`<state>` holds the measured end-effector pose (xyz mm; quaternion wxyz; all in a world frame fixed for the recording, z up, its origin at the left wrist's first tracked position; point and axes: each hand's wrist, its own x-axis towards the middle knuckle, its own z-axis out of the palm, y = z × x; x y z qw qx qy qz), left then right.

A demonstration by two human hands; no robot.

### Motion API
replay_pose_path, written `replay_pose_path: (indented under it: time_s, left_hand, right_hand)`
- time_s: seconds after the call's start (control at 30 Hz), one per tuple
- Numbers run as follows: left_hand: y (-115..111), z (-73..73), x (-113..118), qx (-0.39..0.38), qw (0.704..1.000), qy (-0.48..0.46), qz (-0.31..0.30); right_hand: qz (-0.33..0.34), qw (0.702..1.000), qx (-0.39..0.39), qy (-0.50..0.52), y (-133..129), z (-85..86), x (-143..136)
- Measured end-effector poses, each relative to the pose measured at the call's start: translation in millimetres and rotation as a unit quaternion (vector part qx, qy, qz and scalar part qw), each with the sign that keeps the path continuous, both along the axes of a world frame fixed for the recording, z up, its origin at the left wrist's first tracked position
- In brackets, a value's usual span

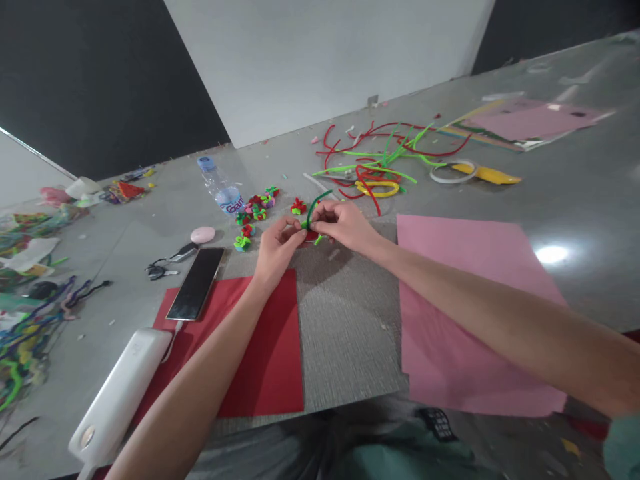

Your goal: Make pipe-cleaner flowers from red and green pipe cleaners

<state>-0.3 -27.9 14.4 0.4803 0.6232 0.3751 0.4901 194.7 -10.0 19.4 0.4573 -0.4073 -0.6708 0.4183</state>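
My left hand (281, 241) and my right hand (345, 225) meet above the grey table, their fingertips pinching a dark green pipe cleaner (316, 204) that curves upward between them. Bits of red and light green fuzzy stem show just under the fingertips; how they join the dark green one is hidden. Left of my hands lie several small pipe-cleaner flowers (257, 208) in red, green and pink. Another red flower (298, 206) sits just beyond my left fingers. Loose red and green pipe cleaners (390, 153) spread out behind my right hand.
A water bottle (221, 187) leans at the back left. Phone (196, 283), power bank (120, 393) and keys (161, 269) lie at left, near a red sheet (273, 347). A pink sheet (460, 267) is under my right forearm. Tape roll (454, 172) and yellow-handled scissors (377, 189) lie behind.
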Motion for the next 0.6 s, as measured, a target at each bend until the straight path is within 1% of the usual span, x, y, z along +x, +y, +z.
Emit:
replay_pose_path:
  time_s: [0.1, 0.27, 0.37, 0.5, 0.6]
  left_hand:
    - [1, -2.2, 1, 0.017, 0.999, 0.023, 0.018]
    - [9, -11.1, -1, 0.06, 0.995, 0.067, 0.043]
    - [13, -14.0, -4, 0.077, 0.993, 0.086, 0.039]
    - [14, -13.4, -5, 0.072, 0.993, 0.092, 0.023]
    - [13, -12.7, -6, 0.071, 0.993, 0.097, 0.02]
  right_hand:
    - [-0.011, 0.999, 0.021, -0.023, 1, -2.9, -1]
    - [-0.026, 0.999, 0.02, -0.043, 0, -4.9, -2]
    - [-0.028, 0.998, 0.019, -0.049, 0, -6.0, -1]
    - [-0.002, 0.997, 0.015, -0.074, 4, -8.7, 3]
    - [-0.004, 0.991, 0.05, -0.122, 6, -8.8, 5]
